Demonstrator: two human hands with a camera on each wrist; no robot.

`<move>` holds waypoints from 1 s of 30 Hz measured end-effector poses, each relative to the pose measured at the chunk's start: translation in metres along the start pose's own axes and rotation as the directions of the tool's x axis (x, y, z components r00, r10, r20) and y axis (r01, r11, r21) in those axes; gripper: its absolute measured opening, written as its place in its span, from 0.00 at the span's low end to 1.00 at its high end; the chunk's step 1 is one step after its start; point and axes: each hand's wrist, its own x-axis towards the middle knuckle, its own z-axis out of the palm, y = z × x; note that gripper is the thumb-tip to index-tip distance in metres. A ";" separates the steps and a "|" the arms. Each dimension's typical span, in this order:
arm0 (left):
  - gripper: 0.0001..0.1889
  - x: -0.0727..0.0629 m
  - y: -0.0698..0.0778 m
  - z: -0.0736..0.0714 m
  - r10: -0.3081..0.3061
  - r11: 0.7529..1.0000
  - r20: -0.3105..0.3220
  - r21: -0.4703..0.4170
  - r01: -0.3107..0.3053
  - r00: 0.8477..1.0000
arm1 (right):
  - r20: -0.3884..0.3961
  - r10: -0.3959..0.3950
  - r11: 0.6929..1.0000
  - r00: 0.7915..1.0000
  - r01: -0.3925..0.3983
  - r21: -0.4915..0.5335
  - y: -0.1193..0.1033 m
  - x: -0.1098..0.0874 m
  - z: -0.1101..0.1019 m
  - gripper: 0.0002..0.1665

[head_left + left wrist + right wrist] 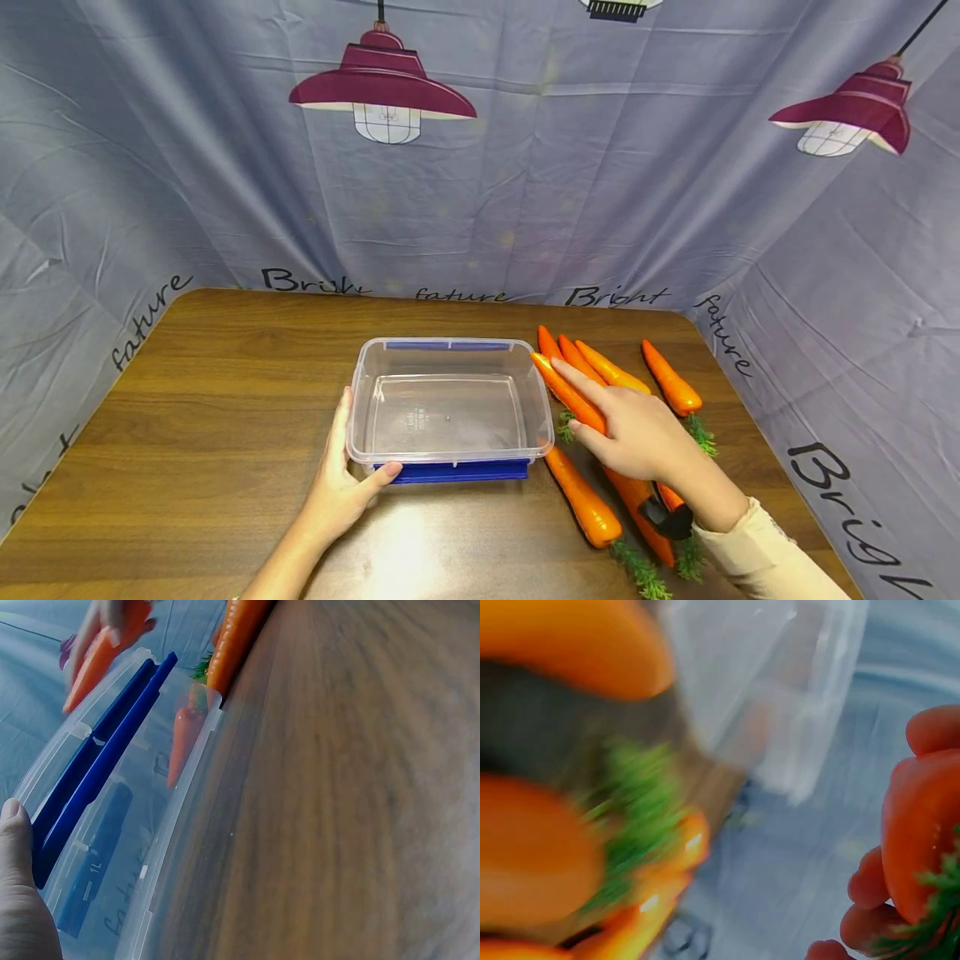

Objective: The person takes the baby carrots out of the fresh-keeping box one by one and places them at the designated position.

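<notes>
A clear plastic food container (453, 457) with blue side latches stands lidless on the wooden table; nothing lies inside. My left hand (339, 492) holds its near left corner, thumb against the front blue latch (97, 776) and fingers along the left wall. In my right hand (648, 433) is an orange carrot (567, 393), its tip pointing at the container's right rim and raised above it. The right wrist view shows fingers curled round this carrot (922, 825), with green leaves at its thick end.
Several carrots lie right of the container: one (581, 500) close to its near right corner, an orange-yellow one (611, 367) behind the right hand, another (670, 379) near the table's right edge. A grey printed curtain (480, 208) hangs behind the table (225, 417).
</notes>
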 end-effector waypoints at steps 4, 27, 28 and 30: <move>0.63 0.000 0.000 0.000 0.002 1.000 0.002 0.007 -0.002 1.000 | 0.065 0.146 0.989 0.987 -0.146 -0.007 0.024 -0.028 0.002 0.44; 0.62 0.000 -0.001 0.000 0.007 1.000 0.000 0.011 -0.007 1.000 | 0.456 0.430 0.875 0.779 -0.485 0.004 0.122 -0.121 0.004 0.47; 0.62 0.000 -0.001 -0.001 0.005 1.000 0.001 0.012 -0.005 1.000 | 0.458 0.428 0.874 0.779 -0.486 0.010 0.124 -0.121 0.006 0.47; 0.63 0.000 0.000 -0.001 0.000 1.000 0.002 0.014 0.000 1.000 | 0.454 0.422 0.874 0.785 -0.485 0.025 0.126 -0.123 0.009 0.46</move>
